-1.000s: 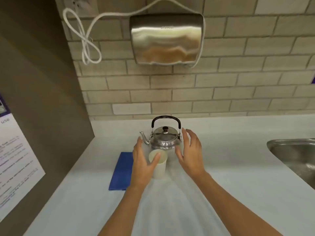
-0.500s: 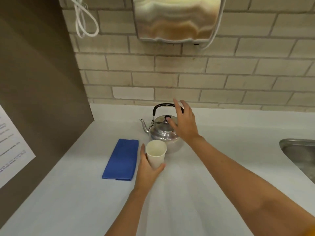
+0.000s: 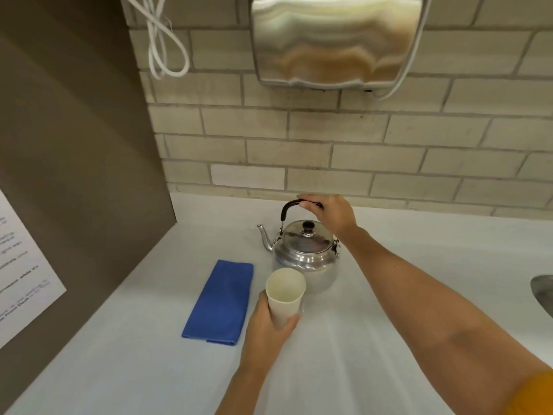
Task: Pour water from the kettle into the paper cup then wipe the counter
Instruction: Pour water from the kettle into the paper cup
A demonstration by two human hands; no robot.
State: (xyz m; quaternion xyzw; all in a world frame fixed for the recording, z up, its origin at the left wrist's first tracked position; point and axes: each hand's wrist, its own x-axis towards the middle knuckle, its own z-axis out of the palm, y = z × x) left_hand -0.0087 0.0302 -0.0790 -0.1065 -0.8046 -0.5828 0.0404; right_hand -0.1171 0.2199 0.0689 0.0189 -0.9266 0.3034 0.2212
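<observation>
A shiny metal kettle [image 3: 305,259] with a black knob and a black arched handle stands on the white counter [image 3: 374,339], spout pointing left. My right hand [image 3: 329,214] is closed over the top of the handle. Just in front of the kettle, a white paper cup [image 3: 284,290] sits upright and looks empty; my left hand [image 3: 266,330] is wrapped around its lower part. To the left of the cup lies a folded blue cloth [image 3: 221,304], flat on the counter.
A steel hand dryer [image 3: 332,40] hangs on the brick wall above the kettle, with a white cable [image 3: 161,46] looped to its left. A brown side panel [image 3: 74,175] bearing a printed notice closes off the left. A sink's edge [image 3: 543,292] shows at the far right.
My right hand rose from beside the kettle and closed on its handle. My left hand settled around the cup's lower part. The view moved closer and tilted down.
</observation>
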